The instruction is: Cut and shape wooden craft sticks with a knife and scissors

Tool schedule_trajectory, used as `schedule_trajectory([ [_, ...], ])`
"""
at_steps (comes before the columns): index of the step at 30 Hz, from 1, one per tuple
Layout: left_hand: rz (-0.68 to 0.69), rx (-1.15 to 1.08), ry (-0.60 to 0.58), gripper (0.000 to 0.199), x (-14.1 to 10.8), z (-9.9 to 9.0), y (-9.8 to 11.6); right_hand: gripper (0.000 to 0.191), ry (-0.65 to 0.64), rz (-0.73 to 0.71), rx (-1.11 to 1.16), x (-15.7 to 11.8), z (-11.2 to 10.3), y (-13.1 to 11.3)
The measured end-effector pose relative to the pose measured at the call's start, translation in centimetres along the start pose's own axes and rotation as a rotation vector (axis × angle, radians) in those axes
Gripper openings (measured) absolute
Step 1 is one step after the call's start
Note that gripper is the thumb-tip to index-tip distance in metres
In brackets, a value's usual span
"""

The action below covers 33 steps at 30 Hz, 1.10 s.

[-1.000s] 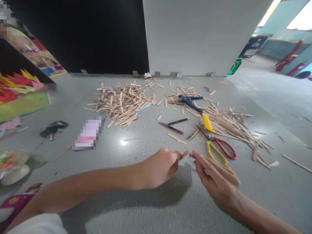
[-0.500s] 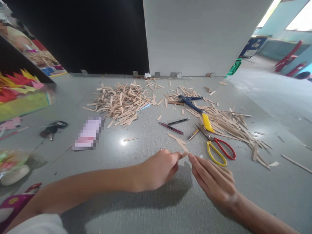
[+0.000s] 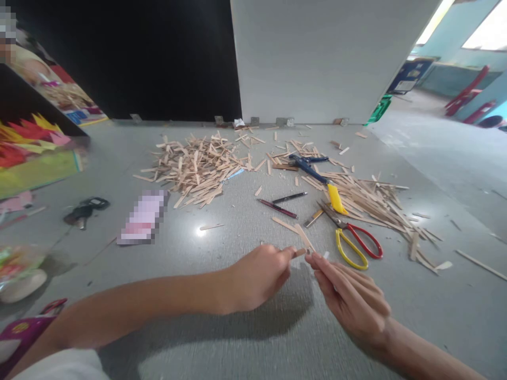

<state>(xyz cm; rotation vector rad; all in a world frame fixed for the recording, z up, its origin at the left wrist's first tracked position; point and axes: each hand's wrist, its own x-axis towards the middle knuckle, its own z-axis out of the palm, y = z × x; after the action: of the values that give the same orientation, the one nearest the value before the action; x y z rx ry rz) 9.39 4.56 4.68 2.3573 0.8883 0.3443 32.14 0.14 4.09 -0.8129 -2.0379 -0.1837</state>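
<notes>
Low in the middle of the head view, my left hand (image 3: 263,277) is closed round a short wooden stick piece (image 3: 300,253), whose end sticks out to the right. My right hand (image 3: 350,298) has its fingers pressed together at that end, pinching something small and greyish that I cannot make out. Just beyond the fingertips lie two loose stick pieces (image 3: 304,237), one reaching toward the right fingers. Scissors (image 3: 344,226) with a red and a yellow handle rest beyond my right hand, beside a small metal-edged bar (image 3: 314,218).
A large heap of short sticks (image 3: 198,169) lies at centre left, longer sticks (image 3: 368,198) at the right. Two pens (image 3: 279,208), a blue-and-yellow tool (image 3: 312,171), keys (image 3: 81,214) and a pink paper (image 3: 144,216) lie around. An upright panel (image 3: 317,58) stands behind.
My right hand has moved slightly right, away from my left hand, and turned a little. One loose stick piece near the fingertips has shifted and swung rightward. My left hand has barely moved.
</notes>
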Motion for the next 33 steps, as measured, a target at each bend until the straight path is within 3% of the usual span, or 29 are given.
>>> schedule_trajectory([
  [7, 0.016, 0.032, -0.023, 0.035, 0.0, -0.5, 0.5, 0.072, -0.039, -0.031, 0.040, 1.0, -0.3, -0.2],
  [18, 0.016, -0.087, 0.058, 0.033, -0.1, -0.4, 0.4, 0.078, -0.046, -0.053, 0.011, 1.5, -0.2, 0.0],
  [25, 0.083, -0.063, 0.134, 0.036, 0.0, 0.0, 0.4, 0.078, -0.033, -0.032, 0.004, 1.2, -0.3, -0.1],
  [33, 0.093, 0.027, 0.121, 0.036, 0.2, -0.3, 0.6, 0.078, 0.014, 0.016, -0.037, 0.8, -0.9, -0.7],
])
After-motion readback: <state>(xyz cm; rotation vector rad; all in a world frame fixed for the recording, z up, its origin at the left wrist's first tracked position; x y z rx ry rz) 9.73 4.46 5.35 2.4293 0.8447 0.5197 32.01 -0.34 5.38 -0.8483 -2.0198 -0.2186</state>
